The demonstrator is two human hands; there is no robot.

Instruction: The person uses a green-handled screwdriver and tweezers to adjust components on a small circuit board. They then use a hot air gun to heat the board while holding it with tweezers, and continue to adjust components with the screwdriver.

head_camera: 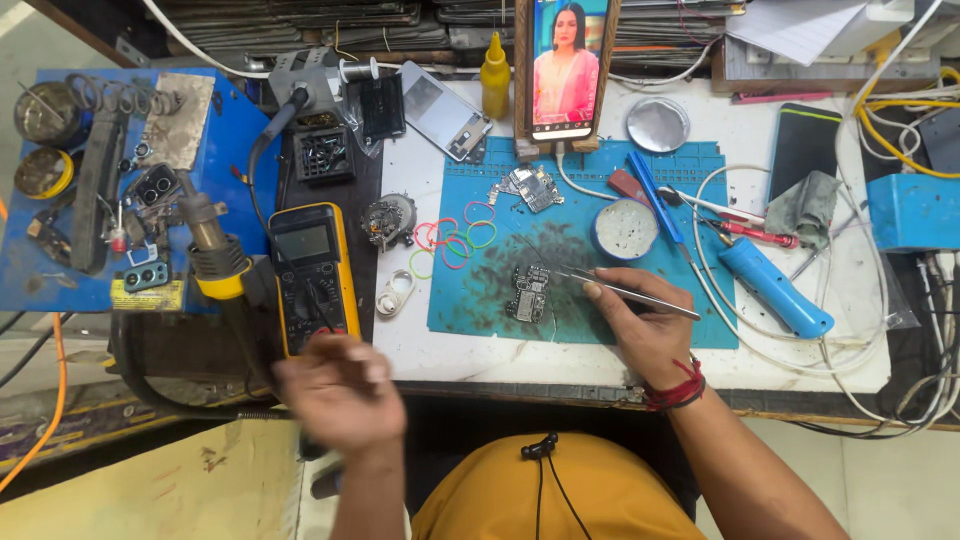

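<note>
At the far left we are seeing one blue tray [230, 120] of small parts, and just right of it one hot-air handle [215, 255] lying beside one yellow multimeter [312, 275]. Our left hand [340, 390] is hanging blurred below the multimeter at the desk [450, 355] edge; we cannot tell whether it is spread or closed. On the one blue mat [480, 300], several coloured rubber bands [455, 238] are lying loose, and two circuit boards are resting: one [527, 293] near the middle, another [533, 187] higher up. Our right hand [645, 325] is pinching one pair of tweezers [625, 290], tips touching the middle board. One blue-handled tool [772, 287] is lying further right.
</note>
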